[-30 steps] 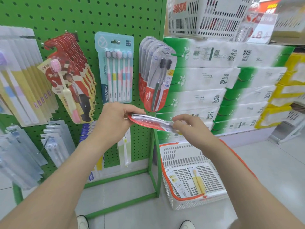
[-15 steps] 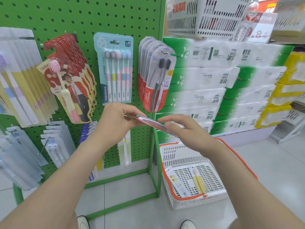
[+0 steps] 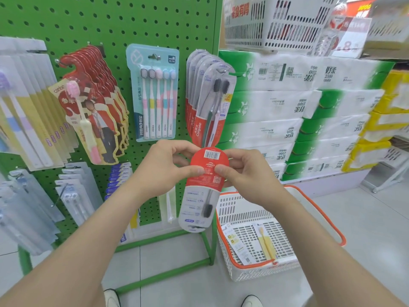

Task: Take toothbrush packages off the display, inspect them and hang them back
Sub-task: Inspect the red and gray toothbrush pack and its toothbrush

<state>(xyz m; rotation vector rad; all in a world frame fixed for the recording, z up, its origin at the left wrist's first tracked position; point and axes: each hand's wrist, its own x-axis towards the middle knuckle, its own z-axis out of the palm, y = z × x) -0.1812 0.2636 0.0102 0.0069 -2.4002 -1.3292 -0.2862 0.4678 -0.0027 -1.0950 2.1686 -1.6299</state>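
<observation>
Green pegboard display (image 3: 110, 29), shop aisle. Stacked tissue packs (image 3: 287, 107) printed "2500" to its right. White basket (image 3: 321, 218), orange rim, on the floor. Hung stock: Colgate twin-packs (image 3: 210, 103); YIBAO five-brush pack (image 3: 155, 96). Held toothbrush package (image 3: 203, 189): just below the Colgate row, upright, back and barcode towards the camera, red end up. Left hand (image 3: 161, 171) and right hand (image 3: 247, 176) each pinch that red end, thumbs in front. Half a second ago it lay near-flat, edge-on.

Thumbs of the left hand (image 3: 161, 171) and right hand (image 3: 245, 176) hide part of the Colgate package (image 3: 209, 161); its small print is unreadable. The far price sign (image 3: 350, 38) is blurred.
</observation>
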